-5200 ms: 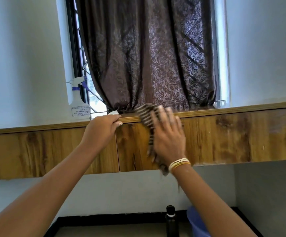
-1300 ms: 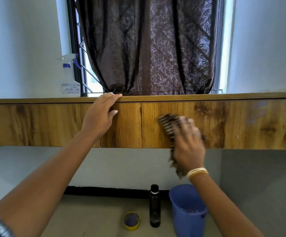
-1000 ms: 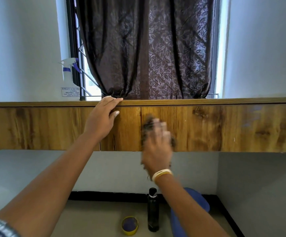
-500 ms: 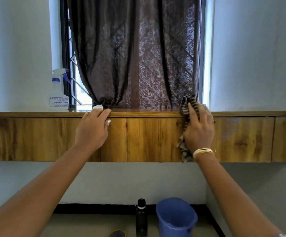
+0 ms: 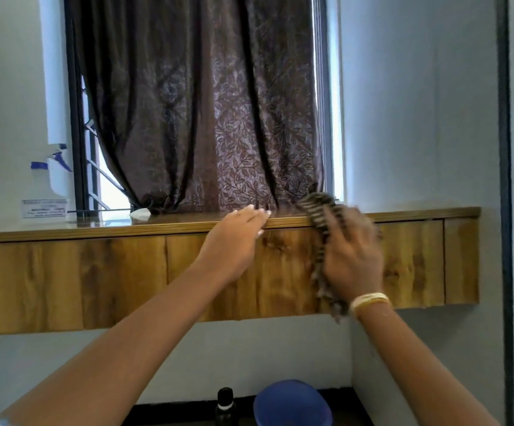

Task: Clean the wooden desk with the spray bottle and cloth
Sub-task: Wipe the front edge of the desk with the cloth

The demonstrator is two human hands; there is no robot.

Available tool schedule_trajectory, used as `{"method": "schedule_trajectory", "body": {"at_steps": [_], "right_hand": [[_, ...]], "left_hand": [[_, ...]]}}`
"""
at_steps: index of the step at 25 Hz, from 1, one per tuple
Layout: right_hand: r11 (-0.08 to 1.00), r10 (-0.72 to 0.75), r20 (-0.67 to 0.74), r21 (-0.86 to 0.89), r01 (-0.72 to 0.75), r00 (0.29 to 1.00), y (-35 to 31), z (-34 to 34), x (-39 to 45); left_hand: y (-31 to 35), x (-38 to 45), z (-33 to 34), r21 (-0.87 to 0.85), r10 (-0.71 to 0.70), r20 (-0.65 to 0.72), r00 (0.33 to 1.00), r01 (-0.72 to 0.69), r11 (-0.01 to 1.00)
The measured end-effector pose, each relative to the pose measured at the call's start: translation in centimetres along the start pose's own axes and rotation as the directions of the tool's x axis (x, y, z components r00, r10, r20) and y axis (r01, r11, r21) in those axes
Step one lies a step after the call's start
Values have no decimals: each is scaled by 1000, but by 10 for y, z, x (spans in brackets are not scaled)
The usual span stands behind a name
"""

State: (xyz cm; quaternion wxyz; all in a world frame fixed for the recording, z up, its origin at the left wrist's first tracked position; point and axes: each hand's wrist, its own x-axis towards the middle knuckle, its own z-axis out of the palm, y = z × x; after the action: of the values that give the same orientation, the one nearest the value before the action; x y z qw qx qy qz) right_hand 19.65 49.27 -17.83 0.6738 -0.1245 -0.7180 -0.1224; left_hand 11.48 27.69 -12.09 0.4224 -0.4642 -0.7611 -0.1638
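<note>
Pressing cloth [image 5: 320,219] against desk [image 5: 412,262] front edge, right hand [image 5: 354,256]; left hand [image 5: 234,241] flat beside.

right hand [image 5: 352,256] presses striped cloth [image 5: 318,216] against desk [image 5: 96,272].

Beyond the left hand's [image 5: 234,241] fingertips the curtain [image 5: 206,118] blocks the desk [image 5: 65,278] top — leftward it lies bare to the spray bottle [image 5: 51,182].

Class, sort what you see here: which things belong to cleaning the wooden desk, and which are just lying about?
Belonging to the job:
wooden desk
striped cloth, under the right hand
spray bottle

Just lying about:
blue bucket
dark bottle
curtain
</note>
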Motion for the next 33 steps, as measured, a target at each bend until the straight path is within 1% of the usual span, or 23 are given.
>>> {"method": "schedule_trajectory", "body": {"at_steps": [2,5,8,9,10,11,12,13,14,15,16,17,18,19,20,21,24,26,29,30,31,32,33], "right_hand": [[970,238,-22,-54,-239,971,68,-10,-10],[895,437,-18,-87,-437,899,128,-21,-12],[767,631,-62,-97,-634,773,94,-14,-3],[773,627,-54,-83,-629,777,69,-12,-4],[831,550,-41,-67,-552,834,43,-9,-6],[917,397,-9,-48,-397,918,19,-4,-12],[987,163,42,-17,-162,986,-1,-1,-20],[995,-100,85,15,99,991,-9,0,-26],[951,-309,116,36,307,944,-4,-1,-27],[913,-409,135,46,406,903,11,-3,-24],[922,-388,136,42,386,912,31,-6,-22],[964,-267,119,22,266,956,53,-8,-22],[996,-82,82,-13,83,993,77,-10,-21],[991,130,41,-47,-128,991,100,-14,-20],[946,316,16,-75,-314,949,120,-18,-17],[894,439,0,-96,-437,898,135,-22,-14],[811,579,3,-100,-576,815,138,-19,-5],[729,680,-9,-92,-678,733,117,-15,-15],[519,854,1,-66,-852,520,88,-14,-39],[471,882,25,-36,-882,470,83,-16,-35],[465,885,36,-13,-885,464,81,-18,-24],[500,866,37,3,-866,500,79,-19,-13],[566,824,17,14,-824,566,79,-20,-2]], "left_hand": [[13,18,4,-78,-34,8,999,34,996],[19,29,4,-126,-76,3,997,76,989],[20,31,2,-102,-86,20,996,88,991],[23,32,2,-102,-94,32,995,97,990],[25,33,2,-99,-102,43,994,106,989],[25,34,1,-90,-108,51,993,112,990],[25,34,1,-81,-114,55,992,118,990],[24,35,0,-75,-119,59,991,123,990],[23,36,0,-74,-123,62,990,127,989],[23,36,-1,-79,-128,69,989,134,988],[22,36,-1,-87,-127,78,989,133,987],[22,36,-1,-92,-122,83,989,129,987],[20,36,0,-98,-117,79,990,124,987],[19,36,1,-104,-112,61,992,118,988],[18,35,2,-115,-109,37,993,112,987],[18,34,5,-121,-107,14,994,108,987],[20,34,8,-117,-104,-6,995,103,988],[21,33,6,-122,-111,-4,994,110,986],[21,34,4,-140,-122,2,993,121,983],[21,34,4,-147,-124,1,992,122,982],[21,33,5,-143,-122,-3,993,120,982],[21,33,5,-133,-117,-6,993,115,984],[21,33,6,-125,-111,-12,994,108,986]]}}
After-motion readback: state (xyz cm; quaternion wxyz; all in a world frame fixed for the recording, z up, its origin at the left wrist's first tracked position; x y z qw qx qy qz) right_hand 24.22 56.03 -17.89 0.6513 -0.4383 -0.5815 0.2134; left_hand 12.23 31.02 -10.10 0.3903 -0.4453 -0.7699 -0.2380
